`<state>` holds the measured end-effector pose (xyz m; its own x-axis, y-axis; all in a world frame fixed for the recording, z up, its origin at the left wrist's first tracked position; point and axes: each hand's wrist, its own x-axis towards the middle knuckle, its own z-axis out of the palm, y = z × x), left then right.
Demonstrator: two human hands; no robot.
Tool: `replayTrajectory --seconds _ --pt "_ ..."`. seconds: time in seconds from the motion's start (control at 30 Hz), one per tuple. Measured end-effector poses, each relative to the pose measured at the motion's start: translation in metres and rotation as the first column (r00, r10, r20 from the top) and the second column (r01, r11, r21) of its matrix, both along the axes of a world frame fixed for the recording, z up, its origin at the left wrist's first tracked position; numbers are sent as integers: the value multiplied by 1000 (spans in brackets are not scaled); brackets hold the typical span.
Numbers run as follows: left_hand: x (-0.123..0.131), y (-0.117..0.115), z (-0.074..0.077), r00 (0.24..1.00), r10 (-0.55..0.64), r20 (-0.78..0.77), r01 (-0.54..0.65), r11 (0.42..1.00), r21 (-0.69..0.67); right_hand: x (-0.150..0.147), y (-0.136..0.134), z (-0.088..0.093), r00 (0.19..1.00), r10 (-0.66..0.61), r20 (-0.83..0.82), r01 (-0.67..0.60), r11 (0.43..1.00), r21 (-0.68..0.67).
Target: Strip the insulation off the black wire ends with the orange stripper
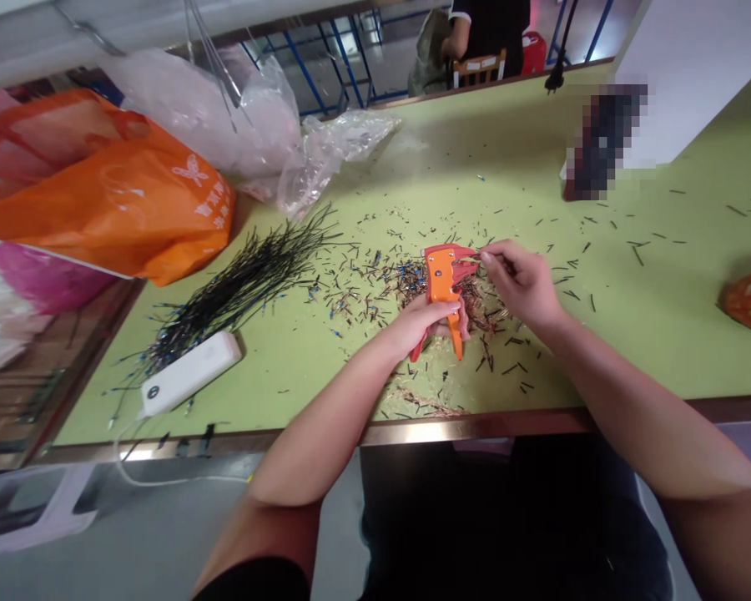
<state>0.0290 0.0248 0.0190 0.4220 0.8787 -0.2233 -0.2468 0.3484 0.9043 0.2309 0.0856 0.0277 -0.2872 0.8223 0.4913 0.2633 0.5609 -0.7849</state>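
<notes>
My left hand point(435, 321) is wrapped round the handles of an orange and red wire stripper point(441, 275), its jaws turned to the right. Close by those jaws, my right hand point(519, 275) is closed in a pinch at their tip. Whatever it pinches is too small to make out. Under and around the tool lies a heap of short dark wire scraps point(413, 284) with blue bits among them. To the left, a bundle of long black wires point(244, 280) lies across the green tabletop point(463, 175).
A white power bank point(191, 373) with a white cable lies by the wire bundle. An orange plastic bag point(156, 200) and clear plastic bags point(244, 117) stand at the back left. A white panel point(682, 75) rises at the right. Beyond the table sits another person point(491, 29).
</notes>
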Motion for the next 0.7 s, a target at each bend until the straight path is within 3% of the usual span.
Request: replayTrajectory --seconds 0.57,0.7 --pt "1 -1 -2 999 14 -38 -13 1000 26 -1 -3 3 997 -1 78 3 1000 -26" --pt "2 -2 -2 999 32 -20 -31 999 31 -2 -4 3 999 34 27 -30 991 -131"
